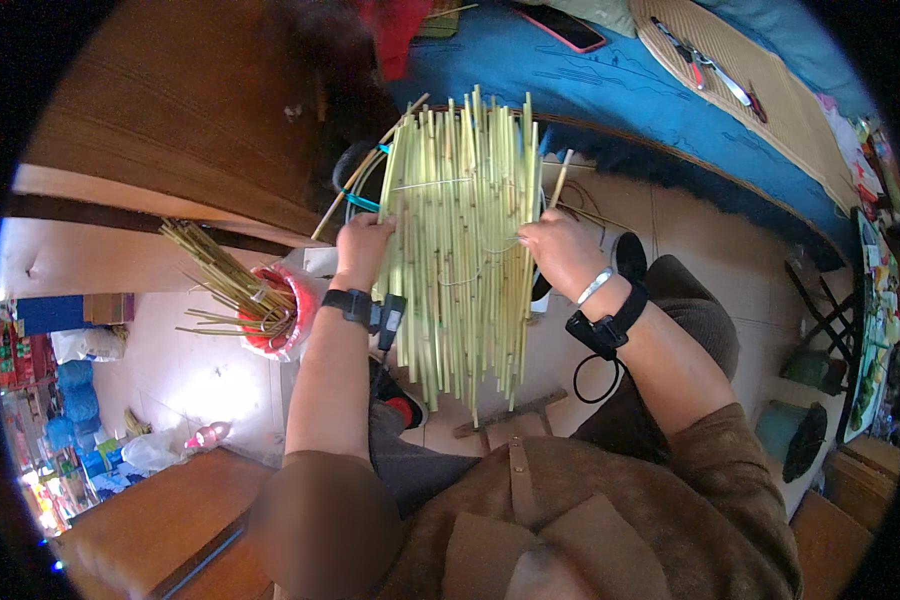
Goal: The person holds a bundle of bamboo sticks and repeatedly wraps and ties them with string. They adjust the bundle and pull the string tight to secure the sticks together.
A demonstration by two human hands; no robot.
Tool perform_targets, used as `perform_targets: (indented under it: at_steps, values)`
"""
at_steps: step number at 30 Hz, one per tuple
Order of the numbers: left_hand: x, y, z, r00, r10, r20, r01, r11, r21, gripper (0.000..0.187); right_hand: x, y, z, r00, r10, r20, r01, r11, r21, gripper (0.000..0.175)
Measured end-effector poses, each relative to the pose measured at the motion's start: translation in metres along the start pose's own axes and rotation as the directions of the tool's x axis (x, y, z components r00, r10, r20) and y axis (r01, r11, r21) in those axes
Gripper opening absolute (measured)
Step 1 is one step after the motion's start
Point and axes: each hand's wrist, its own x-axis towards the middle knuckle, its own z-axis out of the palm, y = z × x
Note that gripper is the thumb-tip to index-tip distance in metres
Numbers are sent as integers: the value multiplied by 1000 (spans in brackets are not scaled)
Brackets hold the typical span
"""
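A mat-like layer of pale green plant stalks [457, 247] lies lengthwise in front of me. White cord [429, 183] crosses its upper part, and a looser length of thin cord [461, 281] curves over the middle. My left hand [365, 244] grips the layer's left edge, thumb on top. At the right edge, my right hand [562, 251] pinches a thin strand or needle-like piece between thumb and fingers; which one is unclear. A brown stick bound with blue-green ties [361, 201] stands slanted beyond my left hand.
A red bucket [300, 307] holding more stalks stands at left. Beyond the layer, a blue cloth-covered surface [487, 71] bears a phone [562, 27] and, on a beige mat [787, 135], pliers [679, 49] and scissors [735, 82]. A wooden cabinet [165, 112] rises at upper left.
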Motion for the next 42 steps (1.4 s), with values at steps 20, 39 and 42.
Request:
perform_targets:
  at_steps: [20, 39, 42]
  values:
    - [13, 2, -3, 979, 188, -81, -140, 903, 407, 40, 11, 14, -3, 952, 261, 160, -298, 913, 278, 24]
    - [27, -7, -8, 986, -160, 55, 169, 896, -410, 28, 1, -6, 9, 992, -12, 129, 6, 999, 51, 11]
    - [27, -2, -7, 956, 256, -144, -229, 957, 179, 30, 2, -5, 10, 988, -32, 148, 30, 999, 14, 11]
